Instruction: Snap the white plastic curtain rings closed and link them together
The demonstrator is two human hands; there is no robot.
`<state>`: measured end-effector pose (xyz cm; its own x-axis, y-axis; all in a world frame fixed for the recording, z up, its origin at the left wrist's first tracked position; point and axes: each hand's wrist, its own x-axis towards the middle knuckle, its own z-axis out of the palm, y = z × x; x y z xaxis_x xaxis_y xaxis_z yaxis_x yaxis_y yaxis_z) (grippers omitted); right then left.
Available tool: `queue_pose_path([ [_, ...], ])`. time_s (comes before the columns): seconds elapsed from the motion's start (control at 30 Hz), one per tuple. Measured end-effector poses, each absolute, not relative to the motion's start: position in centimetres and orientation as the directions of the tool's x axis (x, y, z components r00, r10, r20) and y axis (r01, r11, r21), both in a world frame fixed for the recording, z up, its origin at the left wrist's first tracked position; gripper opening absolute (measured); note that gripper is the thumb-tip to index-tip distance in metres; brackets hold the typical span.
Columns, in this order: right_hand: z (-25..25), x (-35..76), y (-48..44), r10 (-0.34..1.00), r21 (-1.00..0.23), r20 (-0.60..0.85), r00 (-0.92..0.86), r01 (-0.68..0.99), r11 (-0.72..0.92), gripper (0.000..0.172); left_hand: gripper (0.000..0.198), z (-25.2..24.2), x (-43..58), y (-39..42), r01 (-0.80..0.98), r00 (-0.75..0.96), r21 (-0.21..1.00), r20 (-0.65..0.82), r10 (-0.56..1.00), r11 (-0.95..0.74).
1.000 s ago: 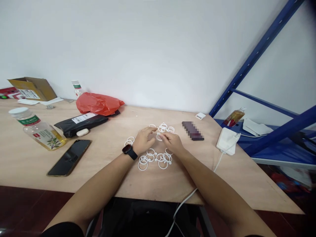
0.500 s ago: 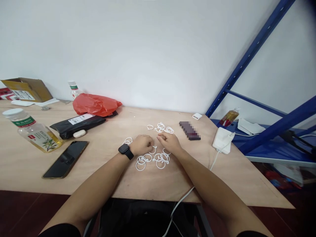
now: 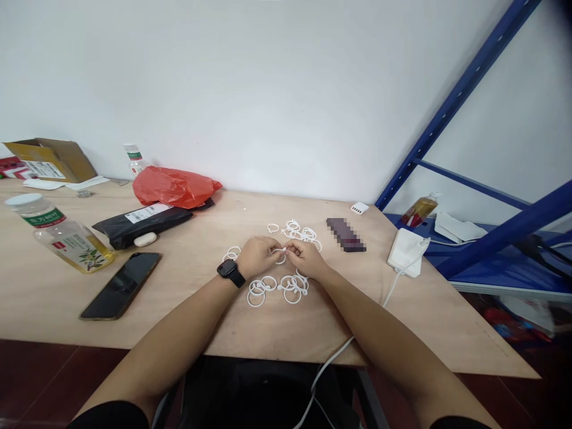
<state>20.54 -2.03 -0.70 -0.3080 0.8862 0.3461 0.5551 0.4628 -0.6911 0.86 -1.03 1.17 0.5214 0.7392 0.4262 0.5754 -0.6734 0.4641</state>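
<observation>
My left hand (image 3: 260, 255) is closed in a pinch on a white plastic ring (image 3: 280, 260) above the middle of the table. Fingertip to fingertip with it, my right hand (image 3: 305, 258) pinches the same ring near its small knob. More white rings (image 3: 292, 295) lie loosely overlapped just in front of my hands, with another cluster (image 3: 256, 294) of them to the left. Beyond my fingers is a further pile of rings (image 3: 307, 233). Beside my left wrist, which wears a black watch (image 3: 230, 271), rest a couple more rings (image 3: 231, 253).
Left on the wooden table (image 3: 187, 286) are a phone (image 3: 121, 286), a drink bottle (image 3: 67, 238), a white earbud case (image 3: 145, 239), a black parcel (image 3: 143, 223) and a red bag (image 3: 176, 186). At right lie a pixelated dark object (image 3: 345, 234) and a white adapter (image 3: 407, 253) with its cable.
My hands have come together at the fingertips, and a ring now shows held between them. My left hand has turned from a curled fist to a pinch.
</observation>
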Motion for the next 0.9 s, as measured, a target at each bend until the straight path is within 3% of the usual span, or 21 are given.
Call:
queue_pose_path([
  [0.5, -0.63, 20.16, -2.21, 0.901, -0.719, 0.318, -0.294, 0.545, 0.431, 0.008, 0.013, 1.37, 1.51, -1.71, 0.582, 0.555, 0.431, 0.408, 0.725, -0.689],
  [0.9, -0.19, 19.92, -2.42, 0.89, -0.684, 0.352, -0.288, 0.57, 0.455, 0.013, 0.011, 0.9, 1.61, -1.53, 0.543, 0.566, 0.459, 0.419, 0.711, -0.703],
])
